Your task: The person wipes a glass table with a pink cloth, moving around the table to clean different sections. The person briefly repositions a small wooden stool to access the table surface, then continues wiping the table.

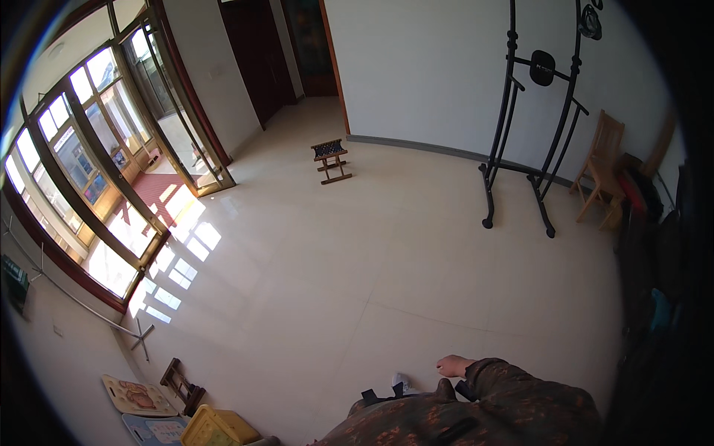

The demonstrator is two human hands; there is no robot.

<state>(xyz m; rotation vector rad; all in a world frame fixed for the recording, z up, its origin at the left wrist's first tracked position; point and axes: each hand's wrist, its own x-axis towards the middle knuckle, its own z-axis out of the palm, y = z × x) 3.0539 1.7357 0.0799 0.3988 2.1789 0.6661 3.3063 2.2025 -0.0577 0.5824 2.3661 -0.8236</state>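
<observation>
My right hand [454,366] shows at the bottom, in front of my body, coming out of a dark patterned sleeve [505,379]. Its fingers look curled, but they are too small and turned away to tell whether they hold anything. My left hand is out of view. Just below and left of the right hand, part of a light shoe [400,381] pokes out past the jacket and its dark straps. Before me stretches a pale tiled floor [357,251]. A small folding stool [332,160] with a dark woven seat stands farther off on it.
A black pull-up stand [542,68] and a wooden chair [602,161] line the right wall. Sunlit glass doors [106,150] fill the left side. At lower left are a metal stand [142,335], a folded wooden stool [183,387] and a yellow plastic stool [218,426].
</observation>
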